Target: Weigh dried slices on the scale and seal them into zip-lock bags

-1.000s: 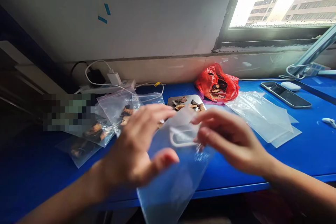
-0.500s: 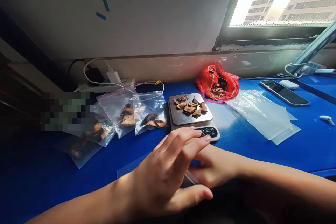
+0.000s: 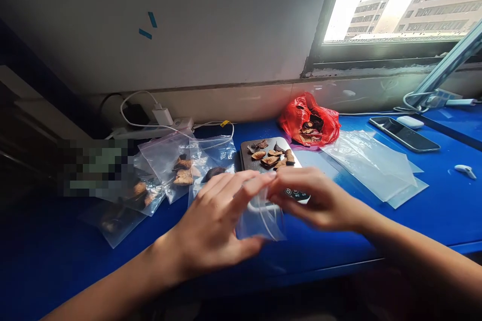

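A clear plastic bag (image 3: 259, 223) is between my hands, in front of the kitchen scale (image 3: 246, 158). My right hand (image 3: 316, 198) pinches its upper edge. My left hand (image 3: 214, 223) curves around the bag's left side, thumb apart from the fingers; its fingertips meet those of my right hand at the top. Several dried, curled brown pieces (image 3: 270, 160) lie on the scale's metal plate. My hands cover part of the scale's front and its buttons. Filled clear bags (image 3: 165, 153) with similar brown pieces lie to the left, one partly hidden behind my left hand.
A red plastic bag (image 3: 327, 120) of brown pieces stands open behind the scale. Flat clear bags (image 3: 376, 168), a phone (image 3: 404, 134), a white case (image 3: 410, 121) and an earbud (image 3: 465, 171) lie to the right. A power strip (image 3: 143, 132) with cables runs along the wall.
My right hand has risen from under my left hand, bringing the clear bag up into view. My left hand has shifted left and slightly up, beside the bag.
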Action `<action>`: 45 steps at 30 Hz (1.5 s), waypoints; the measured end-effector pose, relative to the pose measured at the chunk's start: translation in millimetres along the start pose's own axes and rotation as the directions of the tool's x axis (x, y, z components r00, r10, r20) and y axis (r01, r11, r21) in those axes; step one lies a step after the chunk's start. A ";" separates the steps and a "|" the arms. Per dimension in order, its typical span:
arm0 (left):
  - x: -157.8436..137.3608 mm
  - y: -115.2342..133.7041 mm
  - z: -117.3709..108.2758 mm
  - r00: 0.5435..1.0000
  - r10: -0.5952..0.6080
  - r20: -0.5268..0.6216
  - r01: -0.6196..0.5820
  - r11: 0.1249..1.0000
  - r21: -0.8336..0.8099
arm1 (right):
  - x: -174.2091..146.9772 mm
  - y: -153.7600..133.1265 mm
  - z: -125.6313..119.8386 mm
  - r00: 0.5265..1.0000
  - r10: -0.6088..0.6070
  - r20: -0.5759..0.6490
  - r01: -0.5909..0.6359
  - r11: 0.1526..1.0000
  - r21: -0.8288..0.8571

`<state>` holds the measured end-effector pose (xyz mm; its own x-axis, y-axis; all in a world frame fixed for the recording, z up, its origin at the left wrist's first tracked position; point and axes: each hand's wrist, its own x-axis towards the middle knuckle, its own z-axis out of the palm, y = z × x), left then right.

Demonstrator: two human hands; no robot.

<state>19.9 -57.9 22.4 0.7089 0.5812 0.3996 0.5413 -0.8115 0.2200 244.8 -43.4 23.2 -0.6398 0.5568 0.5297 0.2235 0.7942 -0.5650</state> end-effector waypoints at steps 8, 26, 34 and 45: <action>1.8 -14.2 -1.8 0.995 -0.073 -0.064 0.077 0.995 0.064 | -13.4 63.0 -52.2 0.969 0.203 -0.143 -0.244 0.885 -0.396; 1.2 -12.2 6.3 0.997 -0.079 -0.018 0.078 0.993 -0.087 | -3.2 5.5 -10.3 0.996 -0.083 -0.009 0.077 0.955 -0.287; 1.1 -13.5 5.0 0.997 -0.065 -0.043 0.061 0.996 -0.071 | -3.3 37.9 -17.4 0.988 -0.019 -0.152 -0.055 0.883 -0.467; 0.8 -16.4 5.8 0.998 -0.058 -0.040 0.055 0.997 -0.055 | -5.2 45.4 -23.4 0.991 0.130 0.039 -0.087 0.830 -0.551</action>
<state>14.2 -43.8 13.9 0.6577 0.6241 0.4218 0.5540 -0.7802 0.2906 275.5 -4.6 9.6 -0.6333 0.6456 0.4268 0.6465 0.7444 -0.1667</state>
